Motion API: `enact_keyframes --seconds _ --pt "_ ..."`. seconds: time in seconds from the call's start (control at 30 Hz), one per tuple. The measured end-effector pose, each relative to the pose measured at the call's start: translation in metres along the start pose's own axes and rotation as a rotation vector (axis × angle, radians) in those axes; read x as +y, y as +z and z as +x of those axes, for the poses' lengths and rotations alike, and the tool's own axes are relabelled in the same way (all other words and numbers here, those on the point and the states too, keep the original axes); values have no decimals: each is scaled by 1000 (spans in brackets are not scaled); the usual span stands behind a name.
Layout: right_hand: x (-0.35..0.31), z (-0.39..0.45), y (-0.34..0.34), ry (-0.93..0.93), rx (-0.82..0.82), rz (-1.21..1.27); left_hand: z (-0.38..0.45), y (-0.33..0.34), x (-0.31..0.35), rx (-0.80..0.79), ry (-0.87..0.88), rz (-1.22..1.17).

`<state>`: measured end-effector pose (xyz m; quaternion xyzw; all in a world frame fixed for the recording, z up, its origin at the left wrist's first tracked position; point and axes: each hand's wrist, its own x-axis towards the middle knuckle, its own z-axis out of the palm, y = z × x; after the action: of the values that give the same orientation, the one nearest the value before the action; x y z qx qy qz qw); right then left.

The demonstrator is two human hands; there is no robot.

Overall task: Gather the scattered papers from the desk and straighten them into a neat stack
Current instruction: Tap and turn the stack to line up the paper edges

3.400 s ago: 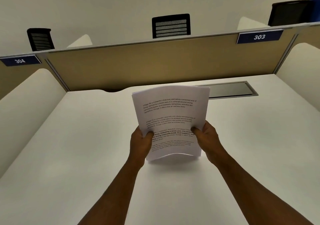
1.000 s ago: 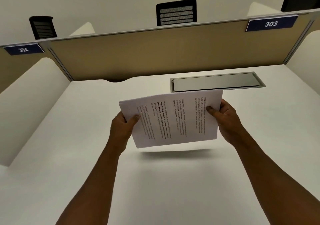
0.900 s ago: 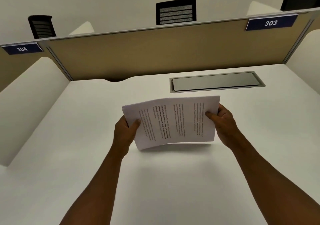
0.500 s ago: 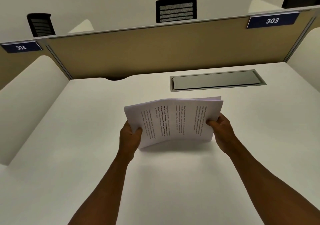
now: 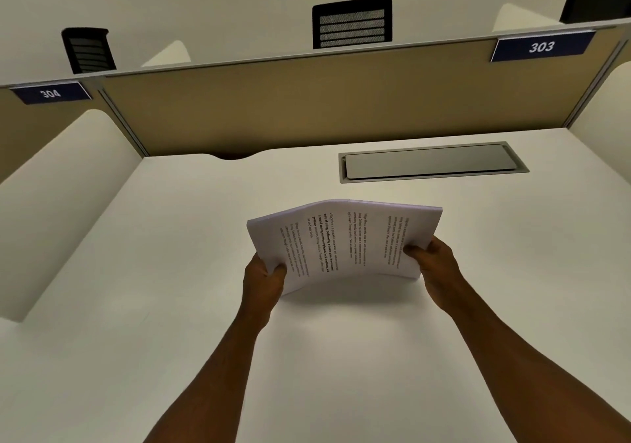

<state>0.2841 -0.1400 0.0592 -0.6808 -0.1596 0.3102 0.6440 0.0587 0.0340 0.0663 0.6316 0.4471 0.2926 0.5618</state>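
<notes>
A stack of printed white papers (image 5: 345,241) stands on its long edge on the white desk (image 5: 170,306), turned sideways so the text lines run vertically. The sheets bow upward in the middle and their lower edge touches the desk. My left hand (image 5: 263,277) grips the stack's lower left end. My right hand (image 5: 432,265) grips its lower right end. No loose sheets lie elsewhere on the desk.
A grey metal cable hatch (image 5: 432,162) is set flush in the desk behind the papers. A tan partition (image 5: 324,101) closes the back, with blue labels 304 (image 5: 50,93) and 303 (image 5: 541,47). White side dividers (image 5: 58,196) flank the desk. Black chair backs (image 5: 351,22) show beyond.
The stack was turned from upright to sideways, then lowered from the air until its long edge met the desk. Both hands slid down with it and the sheets now bow more.
</notes>
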Motion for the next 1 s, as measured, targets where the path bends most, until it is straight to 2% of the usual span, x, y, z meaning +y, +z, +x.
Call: enact_keyframes --seconds 0.3,0.47,0.53,0.57,0.63,0.67,0.7,0.77,0.83,0.93,1.0 --pt "-10 0 -3 -42 -34 -52 3 -7 5 18 -30 4" --pt "-23 -1 -6 -64 -47 -106 2 -13 23 80 71 24" --pt "-32 -3 -6 -91 -65 -132 -2 -14 35 178 191 112" --pt "-38 -4 -6 -113 -72 -150 -3 -16 41 255 306 222" --pt "-54 -6 -5 -176 -84 -194 -5 -19 57 367 602 544" --pt "-63 -7 -5 -212 -96 -223 -4 -19 68 372 739 705" --pt "-73 -10 -4 -247 -110 -253 -4 -17 79 335 841 845" --pt "-93 -15 -1 -320 -143 -306 -5 -7 99 212 924 998" --pt "-109 -17 2 -380 -170 -343 -8 4 115 104 896 991" --pt "-120 -14 0 -433 -153 -412 -8 12 132 -50 739 915" --pt "-120 -10 -2 -480 -63 -456 -7 16 137 -61 745 866"
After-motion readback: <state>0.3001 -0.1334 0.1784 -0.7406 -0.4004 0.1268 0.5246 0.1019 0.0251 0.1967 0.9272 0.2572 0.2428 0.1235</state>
